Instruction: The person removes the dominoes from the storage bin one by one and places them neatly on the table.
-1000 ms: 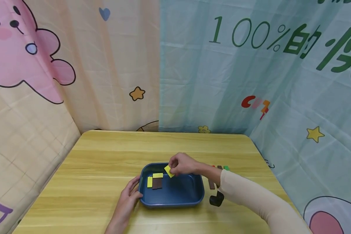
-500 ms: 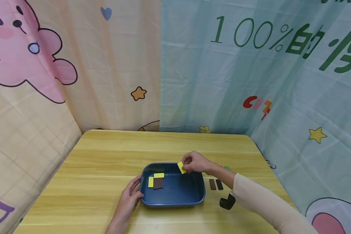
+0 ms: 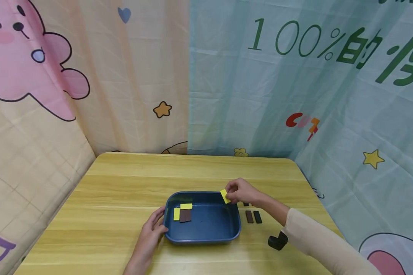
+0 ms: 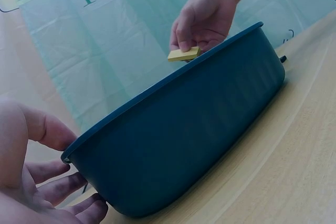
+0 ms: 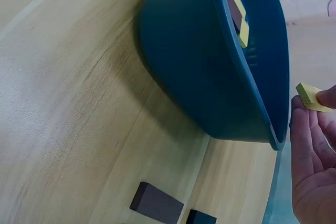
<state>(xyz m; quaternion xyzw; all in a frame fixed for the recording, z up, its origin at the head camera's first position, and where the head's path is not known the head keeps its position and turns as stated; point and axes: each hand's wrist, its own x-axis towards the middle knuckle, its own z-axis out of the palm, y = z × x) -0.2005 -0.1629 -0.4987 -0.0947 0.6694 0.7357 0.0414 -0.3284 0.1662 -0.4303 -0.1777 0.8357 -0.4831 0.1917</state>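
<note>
In the head view, a dark blue plastic tub [image 3: 203, 241] sits on the table. My left hand [image 3: 151, 231] holds its left end, the thumb at the rim and fingers against the outer wall. My right hand [image 3: 241, 191] pinches a thin yellow domino block [image 3: 224, 196] between thumb and fingers, over the tub's far right corner. In the right wrist view, that yellow domino block [image 5: 310, 97] is just outside the rim line. Inside the tub's left part lie a yellow block [image 3: 176, 214], another yellow block [image 3: 186, 206] and brown blocks [image 3: 185, 215] side by side.
Right of the tub, a brown block [image 3: 249, 217] and a black block [image 3: 257, 217] lie on the wooden table [image 3: 130, 183]. More blocks behind them are mostly hidden by the right forearm. A black device [image 3: 278, 241] hangs by the right sleeve. Printed curtains [image 3: 227, 95] surround the table.
My right hand has moved right with the yellow domino block, from above the tub's middle to its far right corner. The left hand and the tub have stayed in place.
</note>
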